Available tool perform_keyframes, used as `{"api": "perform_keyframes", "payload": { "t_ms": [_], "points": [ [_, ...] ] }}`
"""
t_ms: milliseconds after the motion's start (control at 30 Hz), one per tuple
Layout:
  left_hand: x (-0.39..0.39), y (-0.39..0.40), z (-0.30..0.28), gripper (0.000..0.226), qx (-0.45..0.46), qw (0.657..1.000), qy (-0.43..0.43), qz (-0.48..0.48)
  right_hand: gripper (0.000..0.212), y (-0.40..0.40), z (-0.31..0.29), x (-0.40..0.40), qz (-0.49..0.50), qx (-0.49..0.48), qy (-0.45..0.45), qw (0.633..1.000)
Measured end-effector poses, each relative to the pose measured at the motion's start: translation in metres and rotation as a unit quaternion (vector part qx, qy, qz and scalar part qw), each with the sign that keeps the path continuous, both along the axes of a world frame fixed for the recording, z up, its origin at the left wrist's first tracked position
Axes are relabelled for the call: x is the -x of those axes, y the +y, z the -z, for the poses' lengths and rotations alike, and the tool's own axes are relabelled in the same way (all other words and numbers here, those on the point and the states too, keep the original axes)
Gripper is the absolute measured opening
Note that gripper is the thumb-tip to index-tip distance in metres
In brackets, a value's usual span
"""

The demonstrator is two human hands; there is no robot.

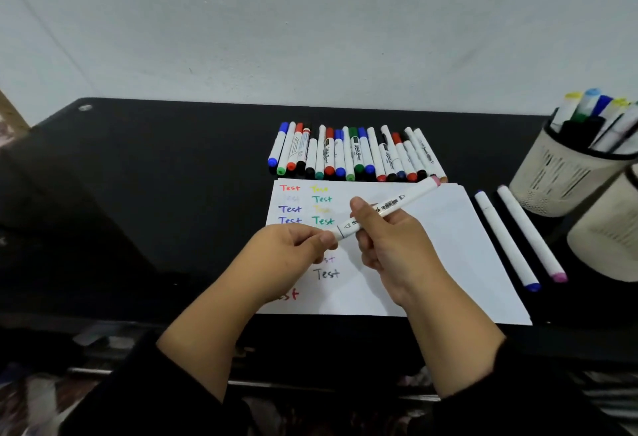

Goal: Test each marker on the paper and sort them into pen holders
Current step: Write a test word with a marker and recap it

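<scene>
My right hand grips a white marker around its lower half, thumb up along the barrel, so the pen slants up to the right with its pink end above the top edge of the paper. My left hand pinches the near end of that same marker between thumb and curled fingers; I cannot tell whether the cap is on or coming off. Both hands hover over the sheet, which lies flat on the black desk and carries two columns of the word "Test" in red, blue, green, yellow and black. Beyond the sheet lies a row of markers, side by side. To the right of the paper lie two more white markers, one blue-tipped, one pink-tipped. Further right stands a pale pen holder full of markers, with a second holder just in front of it.
</scene>
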State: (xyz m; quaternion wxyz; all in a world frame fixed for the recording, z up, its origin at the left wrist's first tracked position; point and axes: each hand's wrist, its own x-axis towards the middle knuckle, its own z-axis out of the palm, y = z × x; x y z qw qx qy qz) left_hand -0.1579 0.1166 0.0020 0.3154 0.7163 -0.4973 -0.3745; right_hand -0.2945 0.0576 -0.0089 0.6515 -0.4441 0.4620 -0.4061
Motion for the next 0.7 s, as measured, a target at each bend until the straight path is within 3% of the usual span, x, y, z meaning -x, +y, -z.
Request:
{"api": "perform_keyframes", "payload": {
  "t_ms": [267,433,700],
  "points": [
    [-0.007,0.002,0.002,0.026,0.008,0.999,0.054,0.003,0.021,-0.001,0.002,-0.007,-0.027,0.047,-0.009,0.998],
    [-0.022,0.014,0.001,0.040,0.001,0.991,0.135,0.020,0.023,-0.016,-0.007,0.011,0.060,0.016,-0.115,0.991],
    [-0.026,0.016,0.001,0.026,-0.007,0.999,-0.010,-0.045,0.023,-0.009,-0.006,0.017,0.067,0.014,-0.070,0.995]
  ]
}}
